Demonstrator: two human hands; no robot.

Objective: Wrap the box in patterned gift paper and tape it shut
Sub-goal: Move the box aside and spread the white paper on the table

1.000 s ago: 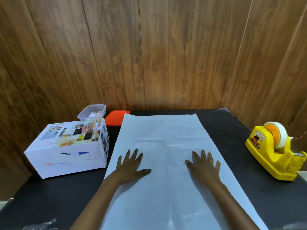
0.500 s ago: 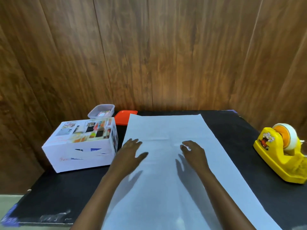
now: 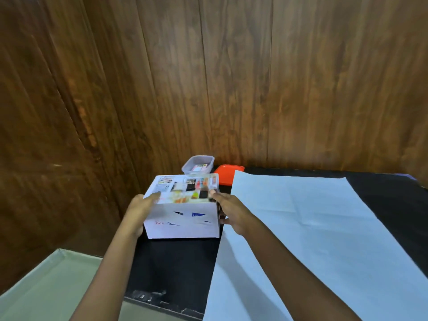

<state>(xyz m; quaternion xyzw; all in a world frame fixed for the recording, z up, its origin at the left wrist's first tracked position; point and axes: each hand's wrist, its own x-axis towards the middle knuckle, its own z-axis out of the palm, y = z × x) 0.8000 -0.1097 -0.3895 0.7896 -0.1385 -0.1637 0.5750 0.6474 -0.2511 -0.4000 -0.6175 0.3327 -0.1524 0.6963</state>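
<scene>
The white box point(image 3: 183, 218), with colourful pictures on its top, stands on the black table point(image 3: 173, 265) left of the gift paper. My left hand point(image 3: 139, 212) grips its left end, thumb lying on the top. My right hand point(image 3: 231, 212) grips its right end, thumb on the top edge and fingers curled against the side. The gift paper point(image 3: 301, 218) lies flat with its plain white side up, covering the middle and right of the table. Its pattern is not visible.
A clear plastic tub point(image 3: 199, 164) and an orange lid point(image 3: 228, 174) sit behind the box against the wooden wall. The table's left edge runs close to the box, with pale floor point(image 3: 46, 286) below it.
Both hands left the paper and moved left to the box, taking hold of its two ends. My view swung left, so the yellow tape dispenser is out of frame.
</scene>
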